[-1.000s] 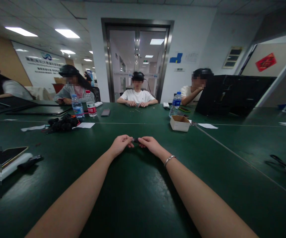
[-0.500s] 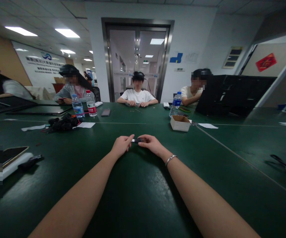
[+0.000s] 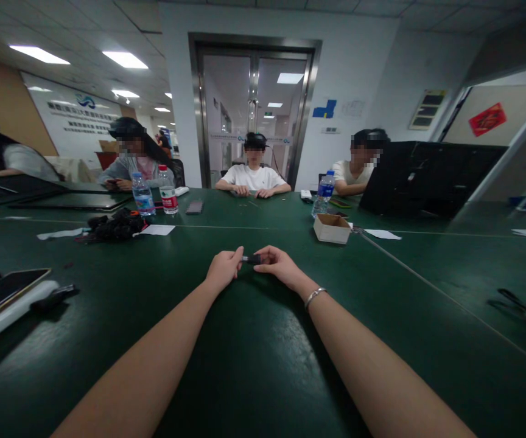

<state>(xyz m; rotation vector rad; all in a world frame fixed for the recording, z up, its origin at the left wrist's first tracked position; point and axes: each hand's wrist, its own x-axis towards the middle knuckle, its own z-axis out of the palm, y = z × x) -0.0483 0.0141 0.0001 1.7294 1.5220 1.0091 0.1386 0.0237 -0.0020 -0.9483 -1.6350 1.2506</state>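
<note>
Between my two hands is a small dark cylinder [image 3: 252, 260] with a shiny silver part toward its left end; its exact kind is too small to make out. My left hand [image 3: 224, 268] is closed, pinching the silver end between thumb and fingers. From the other side, the thumb and fingers of my right hand [image 3: 280, 266] grip the dark end. A silver bracelet [image 3: 314, 297] circles my right wrist. The cylinder is held level above the green table [image 3: 245, 353], and the fingers hide both its ends.
A small open box [image 3: 331, 229] and a water bottle [image 3: 323, 194] stand ahead to the right. Black tangled gear [image 3: 117, 225] and two bottles lie ahead left. A phone [image 3: 23, 286] is at near left. Several people sit around the table, one beside a large black monitor [image 3: 431, 176].
My right fingers have shifted slightly on the cylinder, and more of its dark end shows between the hands. The left hand is almost unmoved.
</note>
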